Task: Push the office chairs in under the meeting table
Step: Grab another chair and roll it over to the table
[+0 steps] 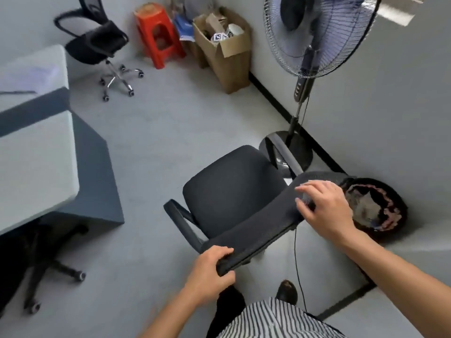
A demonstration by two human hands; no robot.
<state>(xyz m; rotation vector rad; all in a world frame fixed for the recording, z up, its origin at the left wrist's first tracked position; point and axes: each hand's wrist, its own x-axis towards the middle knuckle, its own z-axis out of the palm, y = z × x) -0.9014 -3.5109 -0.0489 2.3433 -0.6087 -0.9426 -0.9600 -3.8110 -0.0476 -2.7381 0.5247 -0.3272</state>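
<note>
Two hands are seen on a black office chair (234, 189), both placed on the top edge of its backrest (256, 230), viewed from above by the person standing behind it. The left hand (210, 272) is curled round the near left end of that edge, fingers over the top. The right hand (324, 211) is laid on the far right end with fingers spread and fairly straight. No closed grip can be made out there, and that spot is blurred.

The chair is set on open floor, well apart from the meeting table (36, 154), whose pale top fills the left side. A second chair (48, 259) is partly tucked under the table at the near left, and only its dark wheeled base can be made out. A third chair (95, 42) is seen at the far left, away from the table. A standing fan (317, 35) is placed just beside the held chair on the right, with its cable (296, 264) trailed along the floor near the person's feet.

The step in hand is judged to be the start of moving this chair — it is held but not yet brought to the table. The next move would call for it to be rolled left and swung so that its front faces the table edge — with the fan's base (285, 152) and cable kept clear of the wheels.
</note>
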